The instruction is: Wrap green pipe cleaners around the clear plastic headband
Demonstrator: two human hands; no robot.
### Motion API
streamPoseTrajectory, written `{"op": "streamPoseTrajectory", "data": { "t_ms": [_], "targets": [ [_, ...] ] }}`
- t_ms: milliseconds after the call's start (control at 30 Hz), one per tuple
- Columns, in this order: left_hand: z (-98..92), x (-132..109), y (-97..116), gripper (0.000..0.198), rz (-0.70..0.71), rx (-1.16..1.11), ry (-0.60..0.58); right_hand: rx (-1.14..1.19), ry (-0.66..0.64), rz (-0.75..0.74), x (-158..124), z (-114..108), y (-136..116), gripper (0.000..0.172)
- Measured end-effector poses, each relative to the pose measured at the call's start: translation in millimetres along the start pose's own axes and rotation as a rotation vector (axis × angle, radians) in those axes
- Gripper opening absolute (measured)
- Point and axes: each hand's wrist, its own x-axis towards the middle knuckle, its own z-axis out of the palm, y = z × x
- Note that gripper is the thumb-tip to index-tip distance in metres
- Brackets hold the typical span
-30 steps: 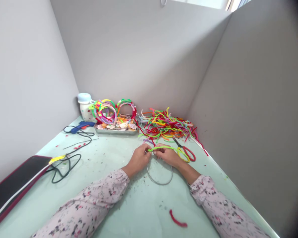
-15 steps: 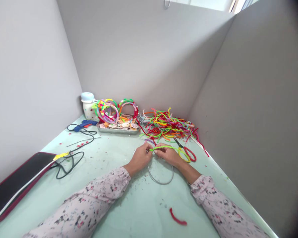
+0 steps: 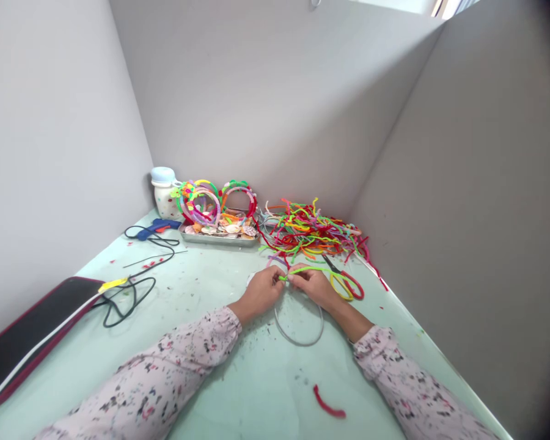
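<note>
Over the pale green desk [image 3: 197,293], my left hand [image 3: 259,291] and right hand [image 3: 313,288] pinch a soft, light green pipe cleaner [image 3: 308,269] above the thin hoop [image 3: 300,327], best held near its end.

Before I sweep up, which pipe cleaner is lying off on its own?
The short red pipe cleaner near the bottom of the view: it lies alone, unlike those tangled together in the multicoloured heap at the back.

On the worktop [image 3: 238,379], along the back: a jar [image 3: 165,205], then a metal tray [image 3: 219,239] of shells and headbands, then a heap of pipe cleaners [image 3: 311,229]; scissors [image 3: 346,284] just before the heap, a glue gun [image 3: 153,229] before the jar, a padded case [image 3: 32,324] at far left.
</note>
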Motion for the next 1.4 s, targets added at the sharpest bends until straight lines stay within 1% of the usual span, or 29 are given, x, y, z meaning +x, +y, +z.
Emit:
{"op": "streamPoseTrajectory", "data": {
  "t_ms": [200,400,567,767,900,1033,1233,1400],
  "targets": [
    [0.0,0.3,-1.3,0.017,-0.01,-0.026,-0.031,0.029,-0.053,0.034,-1.0,-1.5,-8.5,0.023],
    [0.2,-0.3,-2.3,0.015,-0.005,-0.049,-0.034,0.039,-0.067,0.042,-1.5,-3.6,-6.4,0.024],
    [0.4,0.1,-3.4,0.016,-0.004,-0.076,-0.043,0.042,-0.058,0.057,-0.3,-3.4,-2.2,0.024],
    [0.9,0.5,-5.5,0.019,-0.006,-0.113,-0.048,0.06,-0.044,0.074,0.2,-3.2,-4.5,0.023],
    [1.4,0.9,-6.1,0.016,-0.015,-0.094,-0.036,0.076,-0.046,0.064,0.1,-3.6,-4.4,0.021],
    [1.6,1.7,-6.3,0.015,-0.03,-0.069,-0.053,0.087,-0.055,0.052,-0.4,-2.4,-4.5,0.02],
    [0.3,1.5,-4.0,0.015,-0.044,-0.063,-0.064,0.046,-0.092,0.078,-1.2,-0.2,-4.8,0.02],
    [0.1,1.1,-3.0,0.017,-0.054,-0.143,-0.045,-0.009,-0.062,0.066,-1.2,-0.2,-5.2,0.015]
  ]
}}
